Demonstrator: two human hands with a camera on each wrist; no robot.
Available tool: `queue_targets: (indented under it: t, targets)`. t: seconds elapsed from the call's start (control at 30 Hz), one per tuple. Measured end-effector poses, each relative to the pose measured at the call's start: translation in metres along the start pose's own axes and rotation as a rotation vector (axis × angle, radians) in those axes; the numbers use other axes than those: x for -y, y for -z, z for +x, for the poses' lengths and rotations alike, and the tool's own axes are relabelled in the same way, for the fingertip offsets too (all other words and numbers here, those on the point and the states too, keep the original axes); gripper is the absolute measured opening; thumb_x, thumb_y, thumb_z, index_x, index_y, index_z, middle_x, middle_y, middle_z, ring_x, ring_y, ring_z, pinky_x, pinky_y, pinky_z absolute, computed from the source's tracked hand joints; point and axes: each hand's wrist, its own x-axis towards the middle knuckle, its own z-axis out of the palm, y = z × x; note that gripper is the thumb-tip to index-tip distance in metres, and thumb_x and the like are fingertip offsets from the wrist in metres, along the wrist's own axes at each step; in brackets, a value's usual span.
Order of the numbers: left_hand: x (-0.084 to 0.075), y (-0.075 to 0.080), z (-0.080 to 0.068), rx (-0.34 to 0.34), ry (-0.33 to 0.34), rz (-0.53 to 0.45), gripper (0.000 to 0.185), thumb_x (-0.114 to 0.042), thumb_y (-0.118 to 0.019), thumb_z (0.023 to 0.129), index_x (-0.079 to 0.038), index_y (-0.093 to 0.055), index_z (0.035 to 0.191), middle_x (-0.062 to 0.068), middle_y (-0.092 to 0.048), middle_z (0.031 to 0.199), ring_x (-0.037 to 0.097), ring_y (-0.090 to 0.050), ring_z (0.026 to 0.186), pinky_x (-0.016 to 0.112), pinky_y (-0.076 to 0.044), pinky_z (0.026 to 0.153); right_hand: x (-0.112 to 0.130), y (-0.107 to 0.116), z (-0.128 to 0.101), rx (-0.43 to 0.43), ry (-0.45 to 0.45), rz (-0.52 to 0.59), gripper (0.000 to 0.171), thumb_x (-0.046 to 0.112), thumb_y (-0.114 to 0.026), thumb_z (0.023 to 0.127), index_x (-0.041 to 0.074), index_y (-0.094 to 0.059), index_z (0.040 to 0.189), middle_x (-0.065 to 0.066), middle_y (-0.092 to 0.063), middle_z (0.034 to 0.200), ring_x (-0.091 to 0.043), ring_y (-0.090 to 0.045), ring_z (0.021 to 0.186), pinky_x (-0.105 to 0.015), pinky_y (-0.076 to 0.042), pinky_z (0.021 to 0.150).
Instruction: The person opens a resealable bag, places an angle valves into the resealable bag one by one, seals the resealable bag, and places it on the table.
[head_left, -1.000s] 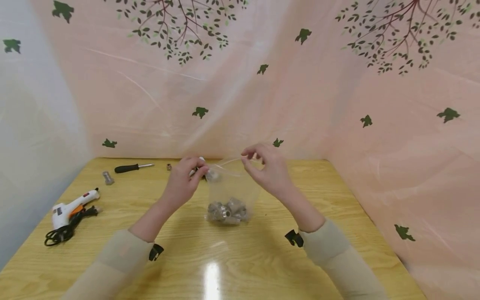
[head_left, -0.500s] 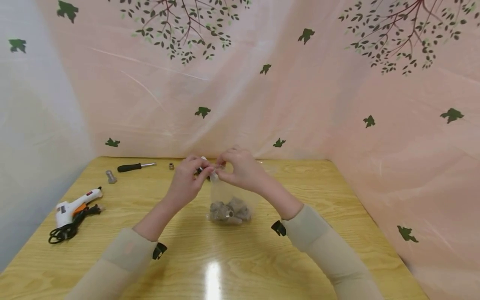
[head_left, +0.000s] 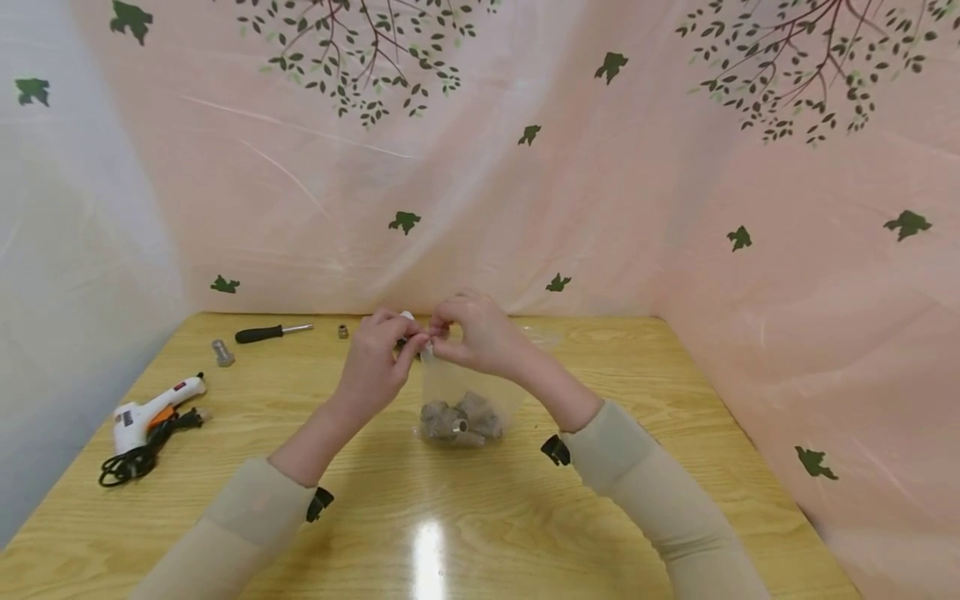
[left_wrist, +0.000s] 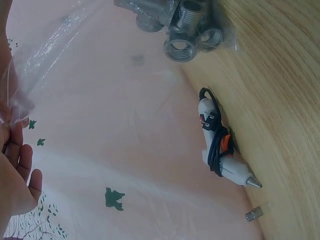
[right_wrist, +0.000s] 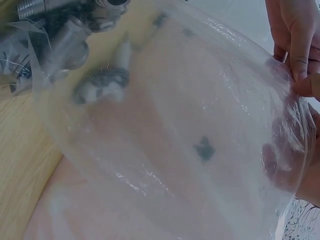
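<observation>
A clear plastic bag [head_left: 459, 392] stands upright on the wooden table [head_left: 525, 517], with several grey metal threaded fittings [head_left: 459, 421] heaped in its bottom. Both hands meet at the bag's top left corner. My left hand [head_left: 382, 354] pinches the top edge there, and my right hand [head_left: 468, 333] pinches the same edge right beside it. In the left wrist view the bag film [left_wrist: 35, 60] runs from my fingers [left_wrist: 15, 160] to the fittings [left_wrist: 182, 30]. The right wrist view looks through the bag [right_wrist: 175, 140], with fingertips [right_wrist: 295, 45] gripping its rim.
A white glue gun [head_left: 146, 417] with a black cord lies at the table's left edge. A black-handled screwdriver [head_left: 270, 333], a grey bolt [head_left: 220, 353] and a small nut [head_left: 342, 332] lie at the back left. Pink leaf-patterned sheeting [head_left: 525, 167] walls the table in.
My right hand has slid left along the bag's top edge from its right corner and now sits against my left hand. The left hand has barely moved.
</observation>
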Motion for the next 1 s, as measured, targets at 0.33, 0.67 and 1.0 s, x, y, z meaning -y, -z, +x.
queue_targets:
  t: [0.33,0.67,1.0]
  targets:
    - [-0.004,-0.002,0.001,-0.009,-0.005,0.028,0.005,-0.002,-0.069,0.083,-0.002,-0.063,0.083,0.008,-0.063,0.074,0.025,-0.052,0.074,0.038,-0.038,0.07,-0.014,0.0,-0.006,-0.039,0.028,-0.037,0.003,0.014,-0.068,0.081,0.012,-0.067,0.079,0.005,-0.063,0.074,-0.012,-0.051,0.076,-0.029,-0.042,0.072]
    - [0.001,0.003,0.0,0.013,0.033,0.016,0.004,-0.002,-0.067,0.084,0.0,-0.065,0.087,0.009,-0.064,0.075,0.026,-0.054,0.077,0.043,-0.04,0.079,-0.031,0.015,-0.029,-0.034,-0.011,-0.041,0.005,0.01,-0.065,0.082,0.013,-0.066,0.078,0.005,-0.064,0.075,-0.012,-0.053,0.077,-0.03,-0.044,0.075]
    - [0.012,0.001,0.0,0.071,0.07,-0.142,0.006,-0.01,-0.069,0.085,-0.006,-0.068,0.089,0.003,-0.066,0.082,0.019,-0.054,0.082,0.03,-0.044,0.067,-0.035,0.016,-0.037,-0.037,-0.003,0.005,0.006,0.007,-0.067,0.08,0.013,-0.065,0.077,0.004,-0.064,0.076,-0.017,-0.057,0.077,-0.031,-0.045,0.075]
